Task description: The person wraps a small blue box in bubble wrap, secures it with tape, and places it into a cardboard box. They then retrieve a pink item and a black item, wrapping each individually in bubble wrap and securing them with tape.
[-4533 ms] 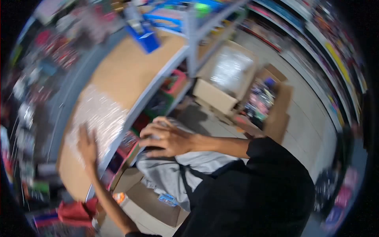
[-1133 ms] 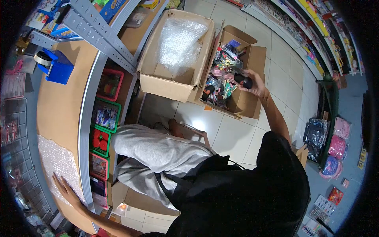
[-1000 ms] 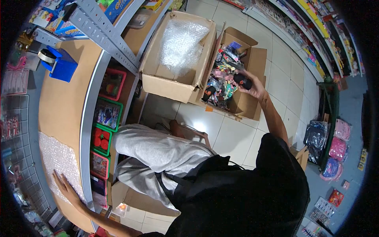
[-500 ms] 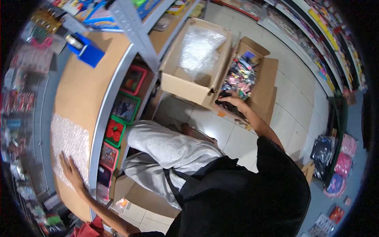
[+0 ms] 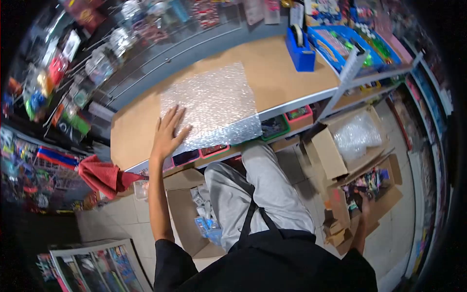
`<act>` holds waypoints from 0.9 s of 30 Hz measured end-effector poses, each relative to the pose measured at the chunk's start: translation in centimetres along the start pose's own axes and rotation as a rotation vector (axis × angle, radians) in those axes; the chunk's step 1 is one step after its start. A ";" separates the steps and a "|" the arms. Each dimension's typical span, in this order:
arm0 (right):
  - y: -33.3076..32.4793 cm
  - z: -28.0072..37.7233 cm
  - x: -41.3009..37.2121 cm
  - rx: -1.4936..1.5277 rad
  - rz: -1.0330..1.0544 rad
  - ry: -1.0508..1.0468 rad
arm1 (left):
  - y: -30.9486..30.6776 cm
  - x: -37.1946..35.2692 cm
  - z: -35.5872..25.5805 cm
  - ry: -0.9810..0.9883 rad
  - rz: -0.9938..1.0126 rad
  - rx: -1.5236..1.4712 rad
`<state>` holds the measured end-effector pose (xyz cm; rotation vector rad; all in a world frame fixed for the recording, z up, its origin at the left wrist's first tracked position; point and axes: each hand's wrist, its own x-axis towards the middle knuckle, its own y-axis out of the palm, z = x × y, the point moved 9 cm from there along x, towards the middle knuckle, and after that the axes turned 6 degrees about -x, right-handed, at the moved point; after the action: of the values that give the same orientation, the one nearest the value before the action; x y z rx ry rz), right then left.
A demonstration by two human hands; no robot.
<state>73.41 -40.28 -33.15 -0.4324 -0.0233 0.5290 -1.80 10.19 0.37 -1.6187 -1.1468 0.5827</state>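
My left hand (image 5: 170, 130) lies flat, fingers spread, on the near left part of a sheet of bubble wrap (image 5: 214, 100). The sheet is spread over the wooden shelf top (image 5: 272, 68), its front edge hanging over the metal lip. Down on the right, my right hand (image 5: 366, 200) reaches into an open cardboard box (image 5: 384, 207) of small, colourful packaged goods (image 5: 377, 180). Its fingers are curled at something dark, too small and shadowed to name.
A blue tape dispenser (image 5: 300, 52) stands on the shelf top. Another carton (image 5: 330, 153) holds more bubble wrap (image 5: 357, 137). Beside my legs is an open carton (image 5: 187, 219) with small packets. A red cloth (image 5: 102, 176) hangs at the shelf's left end.
My view has swung left toward the shelf, so the bubble wrap now shows nearer the middle. My left hand stays flat on the sheet; my right hand is still in the goods box.
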 end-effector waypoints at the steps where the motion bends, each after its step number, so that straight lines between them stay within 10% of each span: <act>1: -1.5 2.9 -0.5 -0.046 -0.005 0.082 | -0.2 0.0 0.0 -0.018 -0.009 0.028; 10: -5.9 17.4 -2.5 0.420 -0.098 0.174 | -4.8 -3.9 0.5 -0.144 -0.475 -0.037; 13: 2.0 29.6 -5.7 0.498 -0.030 0.065 | -4.8 -6.3 2.7 -0.337 -0.502 -0.063; 21: 37.6 57.7 -20.7 0.464 0.984 -0.214 | -3.4 -5.5 1.0 -0.307 -0.496 -0.184; 27: 55.2 61.7 -23.9 0.350 1.261 -0.358 | -4.7 -6.5 2.4 -0.403 -0.578 -0.160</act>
<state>17.88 14.98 2.71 0.0550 0.0016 1.8163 -8.36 5.63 2.80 -1.2306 -1.9117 0.4480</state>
